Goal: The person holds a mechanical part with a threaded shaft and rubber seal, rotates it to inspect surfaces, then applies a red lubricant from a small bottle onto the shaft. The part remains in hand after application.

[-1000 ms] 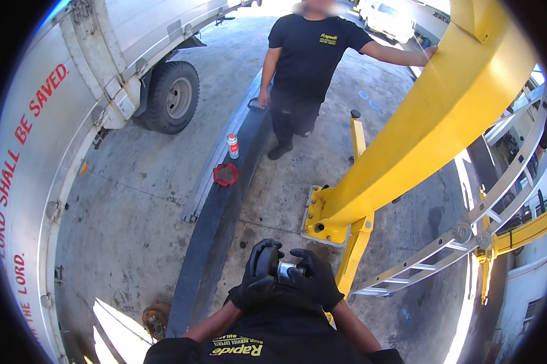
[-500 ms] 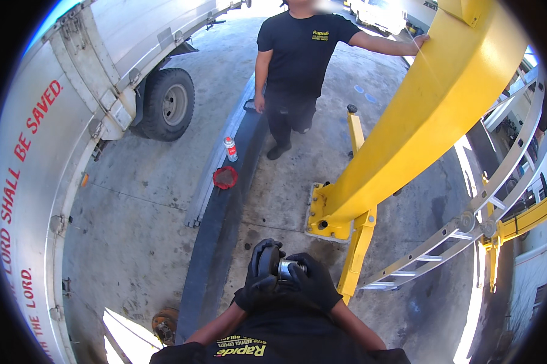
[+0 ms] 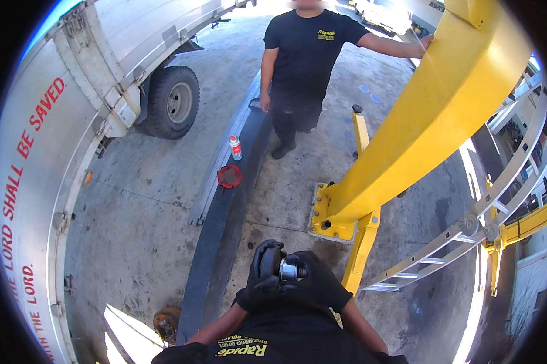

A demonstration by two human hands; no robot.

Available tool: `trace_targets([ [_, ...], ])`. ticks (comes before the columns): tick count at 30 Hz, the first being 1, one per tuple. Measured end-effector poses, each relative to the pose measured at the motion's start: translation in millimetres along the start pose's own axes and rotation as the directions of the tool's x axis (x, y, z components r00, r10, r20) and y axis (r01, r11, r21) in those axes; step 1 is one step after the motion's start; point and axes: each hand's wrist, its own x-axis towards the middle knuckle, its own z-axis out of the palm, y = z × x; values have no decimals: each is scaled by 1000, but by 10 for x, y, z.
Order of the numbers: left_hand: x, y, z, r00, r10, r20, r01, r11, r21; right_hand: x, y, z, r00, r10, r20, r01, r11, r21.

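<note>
So our left hand point(image 3: 256, 280) is wrapped around a dark round part point(image 3: 270, 262), and our right hand point(image 3: 323, 280) is curled up against the end of the shiny metal cylinder point(image 3: 290, 270) between them, though we can't tell how firmly it's gripping. Progress-wise, both pieces are together in front of our chest and neither is set down, but whether they're actually joined isn't clear; the spray can point(image 3: 235, 148) and red-rimmed bowl point(image 3: 229, 176) sit untouched on the dark beam point(image 3: 216, 267).

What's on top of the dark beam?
On the dark beam: an upright red-and-white can and, nearer, a red container. Far end: a black loop. Hidden: the surface beneath both, plus part behind the left forearm.
</note>
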Motion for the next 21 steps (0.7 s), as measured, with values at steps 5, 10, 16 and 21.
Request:
trace_targets([
  [5, -2, 8, 49, 1000, -26, 15, 29, 947, -321, -6, 122, -141, 915, 319, 248, -271, 940, -208],
  [10, 55, -59, -21, 990, 139, 34, -143, 954, 262, 12, 220, -52, 981, 138, 133, -128, 989, -78],
  [16, 23, 95, 62, 1000, 2, 17, 0, 991, -137, -16, 47, -104, 950, 259, 173, -218, 950, -225],
  [21, 54, -57, 5, 992, 121, 28, -123, 985, 119, 43, 346, -64, 943, 257, 210, -228, 961, -155],
])
